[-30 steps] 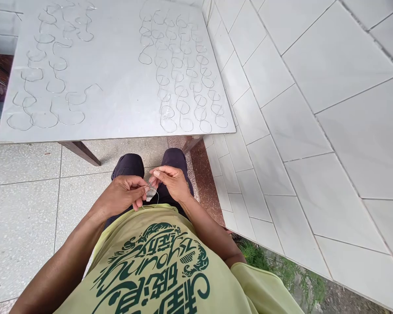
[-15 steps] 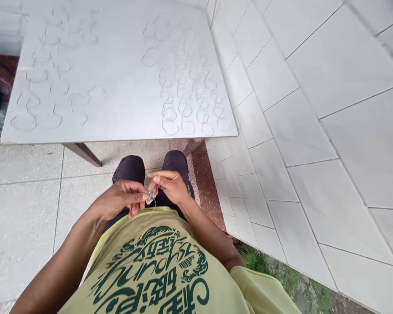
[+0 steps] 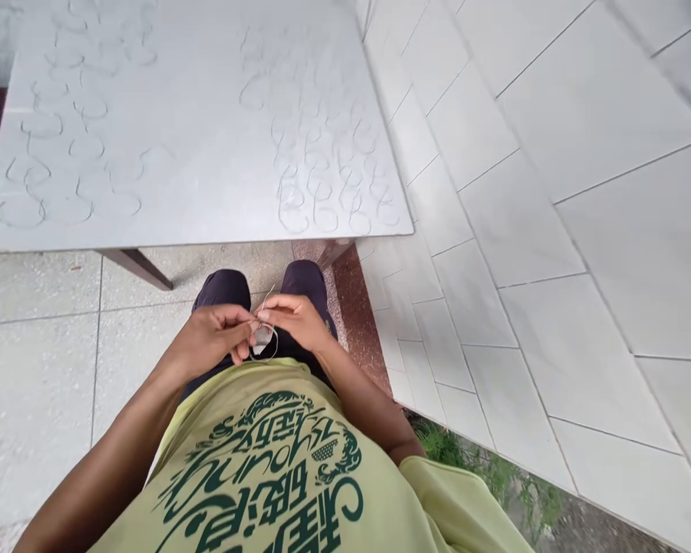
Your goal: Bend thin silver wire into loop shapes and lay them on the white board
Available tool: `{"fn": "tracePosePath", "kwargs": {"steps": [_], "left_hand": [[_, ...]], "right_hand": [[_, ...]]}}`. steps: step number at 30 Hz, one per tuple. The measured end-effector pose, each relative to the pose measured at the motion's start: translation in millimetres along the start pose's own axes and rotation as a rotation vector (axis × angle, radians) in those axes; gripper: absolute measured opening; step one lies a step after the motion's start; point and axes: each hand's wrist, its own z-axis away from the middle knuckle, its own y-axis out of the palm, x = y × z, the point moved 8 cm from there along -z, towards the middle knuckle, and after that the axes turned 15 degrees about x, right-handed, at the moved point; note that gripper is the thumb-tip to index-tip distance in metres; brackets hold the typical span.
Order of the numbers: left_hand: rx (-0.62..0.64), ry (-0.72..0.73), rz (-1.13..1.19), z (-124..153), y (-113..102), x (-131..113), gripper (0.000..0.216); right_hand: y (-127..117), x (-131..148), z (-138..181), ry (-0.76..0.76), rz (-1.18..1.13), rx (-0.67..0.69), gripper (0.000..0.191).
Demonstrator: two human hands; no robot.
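Above my lap, my left hand [image 3: 217, 339] and my right hand [image 3: 298, 319] meet at the fingertips. Both are closed in a pinch on a thin wire [image 3: 276, 340], which curves in a loop below the fingers; one end sticks up past my right fingertips. A small pale, partly see-through piece [image 3: 262, 338] shows by the left fingers; its kind is not clear. Many thin curved wire pieces [image 3: 292, 223] lie in rows on the white table [image 3: 207, 169] in front of me.
The table's front edge stands just beyond my knees [image 3: 304, 280], with a dark table leg [image 3: 141, 269] below. A white tiled wall [image 3: 530, 230] rises at the right. Green plants [image 3: 454, 452] grow at the lower right, beside the wall's foot.
My right fingers have come down to the left fingertips and closed on the wire. The wire's end now points up, and its loop shows more. The view has shifted slightly.
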Motion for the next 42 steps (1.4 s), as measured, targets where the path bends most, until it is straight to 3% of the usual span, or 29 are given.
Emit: {"fn": "tracePosePath", "kwargs": {"steps": [8, 14, 18, 23, 31, 38, 42], "left_hand": [[0.012, 0.036, 0.178, -3.7, 2.1, 7.6, 0.027], [0.083, 0.030, 0.227, -3.1, 5.4, 10.1, 0.024], [0.120, 0.004, 0.257, -2.5, 8.1, 10.8, 0.024], [0.041, 0.027, 0.236, -3.1, 10.8, 8.0, 0.027], [-0.229, 0.082, -0.114, 1.9, 12.3, 1.0, 0.025], [-0.149, 0.072, -0.126, -1.7, 16.4, 10.7, 0.017], [-0.136, 0.076, -0.052, -3.0, 15.0, 11.7, 0.021]], "right_hand": [[1.9, 6.8, 5.0, -0.209, -0.048, 0.003, 0.017], [6.5, 4.1, 4.2, -0.123, -0.014, 0.000, 0.034], [10.1, 8.9, 4.4, -0.159, -0.056, 0.047, 0.034], [6.8, 6.2, 4.8, -0.131, -0.066, 0.007, 0.036], [-9.3, -1.6, 6.5, -0.088, -0.084, -0.180, 0.040], [-14.4, -11.0, 9.6, -0.045, -0.096, -0.240, 0.039], [-14.2, -11.8, 7.7, -0.035, -0.118, -0.198, 0.044]]}}
